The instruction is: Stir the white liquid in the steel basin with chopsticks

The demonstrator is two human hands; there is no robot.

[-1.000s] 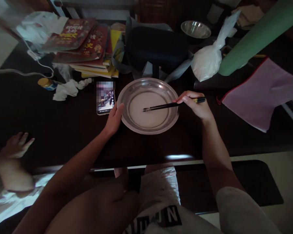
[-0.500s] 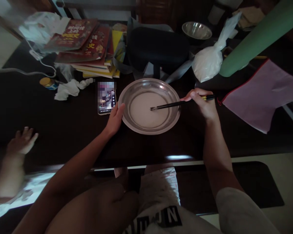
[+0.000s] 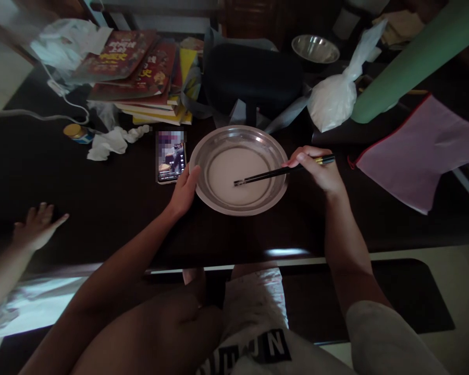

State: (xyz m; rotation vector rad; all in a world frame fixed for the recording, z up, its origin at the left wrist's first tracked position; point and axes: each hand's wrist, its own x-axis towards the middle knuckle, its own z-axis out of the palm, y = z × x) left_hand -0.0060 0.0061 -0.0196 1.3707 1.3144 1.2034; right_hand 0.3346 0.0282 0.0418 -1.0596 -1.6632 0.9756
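Observation:
A round metal bowl [image 3: 240,209] stands on the dark table in front of me, with a smooth whitish mixture [image 3: 234,166] in its bottom. At the bowl's left side, my left hand [image 3: 185,192] grips the rim, thumb on the inner edge and the other fingers hidden beneath or behind it. Over the right rim, my right hand [image 3: 316,166] is closed round a pair of black chopsticks [image 3: 266,176] with gold bands near the top. Their tips dip into the whitish mixture left of the bowl's right half. A lit phone [image 3: 171,156] lies just left of the bowl.
Another person's hand [image 3: 39,229] rests on the table at far left. Behind are stacked books [image 3: 128,67], crumpled tissue [image 3: 107,145], a small jar [image 3: 78,133], a black case [image 3: 254,73], a knotted bag of white powder [image 3: 332,101], another metal bowl [image 3: 315,49] and a purple cloth bag [image 3: 426,156].
My right hand has shifted slightly left and the chopstick tips have moved left and nearer to me in the mixture. The other person's hand has moved a little right. The phone picture has changed.

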